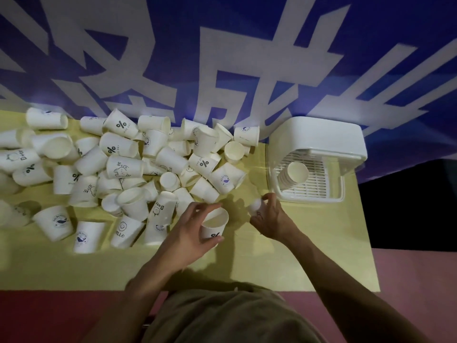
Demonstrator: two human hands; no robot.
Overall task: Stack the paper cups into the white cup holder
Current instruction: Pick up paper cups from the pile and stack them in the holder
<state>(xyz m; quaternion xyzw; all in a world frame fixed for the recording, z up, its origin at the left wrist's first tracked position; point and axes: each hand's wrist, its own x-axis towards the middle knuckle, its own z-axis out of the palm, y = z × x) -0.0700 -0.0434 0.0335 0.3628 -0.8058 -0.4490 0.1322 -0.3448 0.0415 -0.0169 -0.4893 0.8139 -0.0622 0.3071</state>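
Note:
A big heap of white paper cups covers the left and middle of the yellow table; most lie on their sides. My left hand grips an upright cup with a % mark, mouth up, near the front of the heap. A little to the right, my right hand holds a second cup, mostly hidden by the fingers. The white cup holder stands at the right end of the table. A short stack of nested cups lies inside it on the slotted tray.
A blue banner with large white characters hangs behind the table. The table's right edge drops to a dark floor. Pink surface lies in front of the table, below my arms.

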